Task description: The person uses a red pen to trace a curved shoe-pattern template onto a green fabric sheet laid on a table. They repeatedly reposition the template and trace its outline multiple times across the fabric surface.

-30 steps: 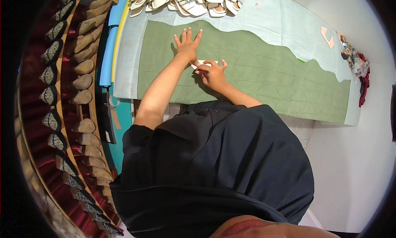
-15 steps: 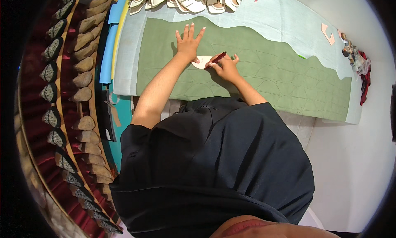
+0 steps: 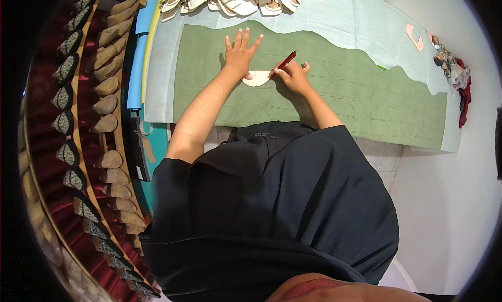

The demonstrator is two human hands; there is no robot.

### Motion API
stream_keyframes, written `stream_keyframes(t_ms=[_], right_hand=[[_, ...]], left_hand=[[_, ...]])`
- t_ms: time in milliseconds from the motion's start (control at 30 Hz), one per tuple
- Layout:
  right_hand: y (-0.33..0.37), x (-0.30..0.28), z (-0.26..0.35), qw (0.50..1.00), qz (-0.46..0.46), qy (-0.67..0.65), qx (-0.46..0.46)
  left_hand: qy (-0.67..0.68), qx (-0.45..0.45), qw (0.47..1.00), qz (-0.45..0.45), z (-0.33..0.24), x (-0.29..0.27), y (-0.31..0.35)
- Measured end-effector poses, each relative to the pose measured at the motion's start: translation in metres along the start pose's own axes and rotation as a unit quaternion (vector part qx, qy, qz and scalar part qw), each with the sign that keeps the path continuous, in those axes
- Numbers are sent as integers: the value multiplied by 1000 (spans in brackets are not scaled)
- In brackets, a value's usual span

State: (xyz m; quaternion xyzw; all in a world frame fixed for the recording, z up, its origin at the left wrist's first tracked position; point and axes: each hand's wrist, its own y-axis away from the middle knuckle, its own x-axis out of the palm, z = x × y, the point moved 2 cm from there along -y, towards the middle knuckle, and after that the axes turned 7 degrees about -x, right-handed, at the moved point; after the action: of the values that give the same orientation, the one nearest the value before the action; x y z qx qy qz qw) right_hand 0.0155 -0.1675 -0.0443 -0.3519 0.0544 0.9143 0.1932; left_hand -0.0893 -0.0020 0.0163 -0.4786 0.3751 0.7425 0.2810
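At upper centre of the frame, a white half-round template (image 3: 258, 79) was laid on a green sheet (image 3: 206, 48) over the pale-covered desk (image 3: 379, 25). Its left end was pinned by the thumb of the left hand (image 3: 239, 60), whose fingers were splayed flat, presumably against slipping. A dark red pen (image 3: 287, 60) was gripped between the fingers of the right hand (image 3: 296, 79) at the template's right edge, apparently for close control. No brand or writing could be read.
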Motion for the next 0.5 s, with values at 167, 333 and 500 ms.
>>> stream_keyframes(t_ms=[167,333,500], right_hand=[[-1,10,-17,998,-43,-42,23],[1,17,-22,994,-89,-45,37],[1,18,-24,987,-122,-95,43]], left_hand=[[8,-2,1000,6,1,0,0],[47,0,998,-34,4,10,-1],[58,0,998,-39,6,13,0]])
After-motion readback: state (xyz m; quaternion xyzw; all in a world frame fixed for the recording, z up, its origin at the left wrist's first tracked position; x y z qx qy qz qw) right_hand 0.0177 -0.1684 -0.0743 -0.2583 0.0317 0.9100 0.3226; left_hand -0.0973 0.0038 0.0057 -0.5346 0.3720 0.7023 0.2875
